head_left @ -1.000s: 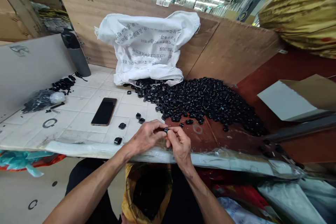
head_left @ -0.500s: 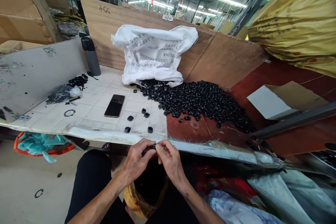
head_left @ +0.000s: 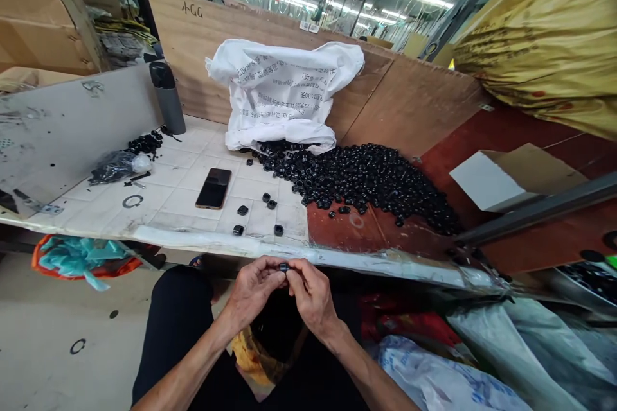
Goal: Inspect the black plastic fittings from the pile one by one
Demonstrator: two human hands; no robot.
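Observation:
Between the fingertips of both hands sits a small black plastic part point(head_left: 284, 267), just in front of the table's edge. My left hand point(head_left: 254, 285) pinches it from one side, and my right hand point(head_left: 311, 290) pinches it from the other. Below them, between the knees, a yellow bag point(head_left: 255, 359) stands with its mouth open and a dark inside. Several loose black parts point(head_left: 272, 204) lie on the white tabletop point(head_left: 193, 225) beyond the hands. A big heap of similar black parts point(head_left: 366, 180) spreads to the right from a white woven sack point(head_left: 284, 99).
A phone point(head_left: 213, 189) lies left of the loose parts. Farther left are a grey bottle point(head_left: 168, 99) and a plastic bag of dark pieces point(head_left: 113, 168). An open carton point(head_left: 491, 180) stands on the right. Wooden boards point(head_left: 202, 58) wall the back. Sacks point(head_left: 424, 372) lie low at the right.
The hands stay together at the table's edge, and more of the black part now shows between the fingertips. The view has shifted slightly.

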